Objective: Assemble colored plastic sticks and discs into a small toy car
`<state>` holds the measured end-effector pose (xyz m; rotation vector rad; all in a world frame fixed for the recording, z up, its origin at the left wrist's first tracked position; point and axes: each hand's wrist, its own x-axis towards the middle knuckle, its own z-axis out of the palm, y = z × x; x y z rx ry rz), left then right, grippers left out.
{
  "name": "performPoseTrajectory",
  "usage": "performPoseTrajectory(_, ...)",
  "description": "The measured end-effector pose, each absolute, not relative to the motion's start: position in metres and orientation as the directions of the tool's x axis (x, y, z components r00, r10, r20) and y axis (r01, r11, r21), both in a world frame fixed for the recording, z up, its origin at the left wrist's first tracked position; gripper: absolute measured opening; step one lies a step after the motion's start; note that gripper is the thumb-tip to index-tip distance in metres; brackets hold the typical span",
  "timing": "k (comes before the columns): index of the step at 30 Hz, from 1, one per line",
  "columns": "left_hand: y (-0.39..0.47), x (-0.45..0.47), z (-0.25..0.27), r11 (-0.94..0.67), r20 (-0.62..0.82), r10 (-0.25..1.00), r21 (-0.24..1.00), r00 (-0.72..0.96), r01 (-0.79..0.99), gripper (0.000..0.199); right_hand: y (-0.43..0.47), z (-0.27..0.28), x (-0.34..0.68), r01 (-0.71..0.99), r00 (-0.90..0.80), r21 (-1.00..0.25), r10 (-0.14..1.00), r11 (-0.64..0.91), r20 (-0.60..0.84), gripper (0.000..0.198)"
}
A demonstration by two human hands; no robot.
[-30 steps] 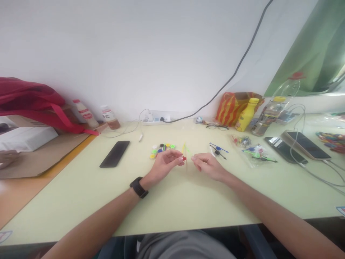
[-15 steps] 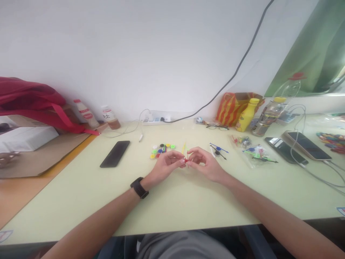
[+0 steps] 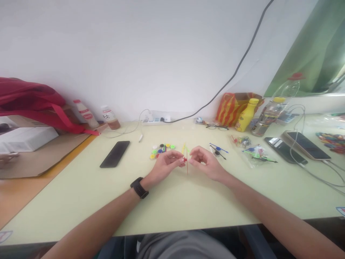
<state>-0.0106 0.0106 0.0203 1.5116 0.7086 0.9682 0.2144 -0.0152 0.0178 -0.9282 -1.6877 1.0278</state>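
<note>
Between the thumb and fingers of my left hand point(image 3: 167, 162) is a small red plastic spinner point(image 3: 185, 160), its thin pointer standing nearly on edge towards my right hand. My right hand point(image 3: 206, 162) is just right of the pointer, fingers curled but apart, with nothing visible in them. Beyond my left hand lies a cluster of round plastic spinner bases point(image 3: 172, 146) in several colours, partly covered by that hand. A yellow pointer point(image 3: 183, 148) lies behind the gap between my hands. Blue and black arrow spinners point(image 3: 217, 152) lie beyond my right hand.
A black phone point(image 3: 115, 154) lies to the left. At the right are plastic bags of spinner parts point(image 3: 257, 155), two phones with cables point(image 3: 309, 145), and a yellow bottle point(image 3: 246, 115). Glasses point(image 3: 217, 127) and a power strip point(image 3: 156, 120) sit near the wall. Another person's hand point(image 3: 9, 158) shows far left.
My right hand has come away slightly to the right from the red spinner. The spinner stays in my left hand, its pointer now more exposed.
</note>
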Motion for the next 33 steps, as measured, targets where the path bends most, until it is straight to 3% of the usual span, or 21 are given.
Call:
performPoseTrajectory(8, 0.01, -0.011, 0.02, -0.141, 0.174, 0.848, 0.985, 0.501, -0.103, 0.026, -0.017, 0.013, 0.213, 0.179, -0.321, -0.885, 0.876, 0.43, 0.361, 0.037)
performPoseTrajectory(14, 0.01, -0.011, 0.02, -0.162, 0.182, 0.852, 0.983, 0.492, -0.084, 0.026, -0.021, 0.009, 0.216, 0.226, -0.246, -0.818, 0.844, 0.529, 0.477, 0.072)
performPoseTrajectory(16, 0.01, -0.011, 0.02, -0.165, 0.187, 0.855, 0.982, 0.485, -0.088, 0.025, -0.021, 0.008, 0.216, 0.22, -0.212, -0.794, 0.823, 0.566, 0.527, 0.065)
performPoseTrajectory(19, 0.01, -0.011, 0.02, -0.165, 0.195, 0.859, 0.981, 0.473, -0.105, 0.024, -0.021, 0.01, 0.218, 0.236, -0.252, -0.81, 0.839, 0.536, 0.482, 0.027)
performPoseTrajectory(21, 0.01, -0.011, 0.02, -0.166, 0.199, 0.86, 0.98, 0.47, -0.11, 0.024, -0.019, 0.012, 0.219, 0.241, -0.322, -0.842, 0.859, 0.482, 0.399, 0.052)
performPoseTrajectory(23, 0.01, -0.011, 0.02, -0.167, 0.197, 0.859, 0.98, 0.472, -0.106, 0.024, -0.017, 0.014, 0.22, 0.237, -0.346, -0.855, 0.862, 0.462, 0.37, 0.062)
performPoseTrajectory(29, 0.01, -0.011, 0.019, -0.178, 0.205, 0.854, 0.979, 0.478, -0.1, 0.025, -0.015, 0.014, 0.214, 0.131, -0.292, -0.897, 0.881, 0.422, 0.372, 0.028)
performPoseTrajectory(33, 0.009, -0.011, 0.018, -0.168, 0.189, 0.848, 0.982, 0.495, -0.087, 0.025, -0.019, 0.012, 0.209, 0.073, -0.328, -0.934, 0.893, 0.35, 0.309, 0.029)
